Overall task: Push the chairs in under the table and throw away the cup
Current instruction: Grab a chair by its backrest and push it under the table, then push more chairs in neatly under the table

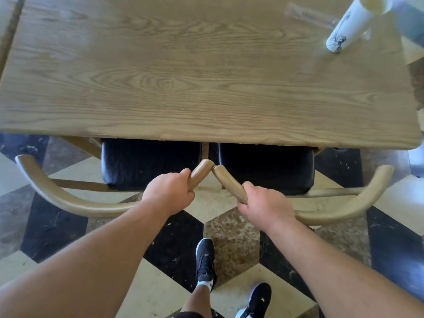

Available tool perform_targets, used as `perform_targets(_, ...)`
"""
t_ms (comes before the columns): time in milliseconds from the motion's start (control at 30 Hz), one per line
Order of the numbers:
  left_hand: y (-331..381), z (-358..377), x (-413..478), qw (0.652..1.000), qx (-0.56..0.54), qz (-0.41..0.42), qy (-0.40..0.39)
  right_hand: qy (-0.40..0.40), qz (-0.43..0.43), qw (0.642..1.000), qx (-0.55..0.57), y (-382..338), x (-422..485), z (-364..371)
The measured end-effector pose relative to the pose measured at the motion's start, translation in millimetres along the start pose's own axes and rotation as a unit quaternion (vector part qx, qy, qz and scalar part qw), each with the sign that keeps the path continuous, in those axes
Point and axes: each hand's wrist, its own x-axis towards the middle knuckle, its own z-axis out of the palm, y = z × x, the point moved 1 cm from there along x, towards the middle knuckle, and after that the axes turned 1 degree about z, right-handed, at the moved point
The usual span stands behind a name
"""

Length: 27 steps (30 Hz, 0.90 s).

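Two wooden chairs with black seat cushions stand side by side at the near edge of the wooden table [206,76], their seats partly under it. My left hand [168,192] grips the right end of the left chair [68,200] at its curved backrest. My right hand [263,204] grips the left end of the right chair [344,210] at its backrest. The two backrest ends almost touch between my hands. A tall white paper cup [348,26] with dark marks stands on the table's far right corner.
A clear glass or plastic object [307,16] lies blurred on the table beside the cup. The floor [231,239] is tiled in black, cream and brown. My feet in black sneakers stand just behind the chairs.
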Motion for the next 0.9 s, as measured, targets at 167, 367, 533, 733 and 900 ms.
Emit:
perform_targets(167, 8, -12, -5, 0.995, 0.094, 0.005, -0.035, -0.043, -0.01, 0.999, 0.005, -1, -9, -17)
perform_targets(367, 52, -84, -21, 0.994, 0.071, 0.078, -0.002, 0.064, 0.008, 0.997, 0.031, 22, -51, -98)
perform_targets(533, 128, -168, -40, 0.991, 0.032, 0.131, 0.01, 0.11, 0.072, 0.99, 0.043, 73, -107, -181)
perform_targets(733, 254, -245, -73, 0.974, 0.076, 0.209, 0.046, 0.215, 0.13, 0.967, 0.051, 150, -195, -248)
perform_targets(900, 372, -279, -109, 0.95, 0.114, 0.275, 0.09, 0.291, 0.158, 0.943, 0.032, 225, -277, -275)
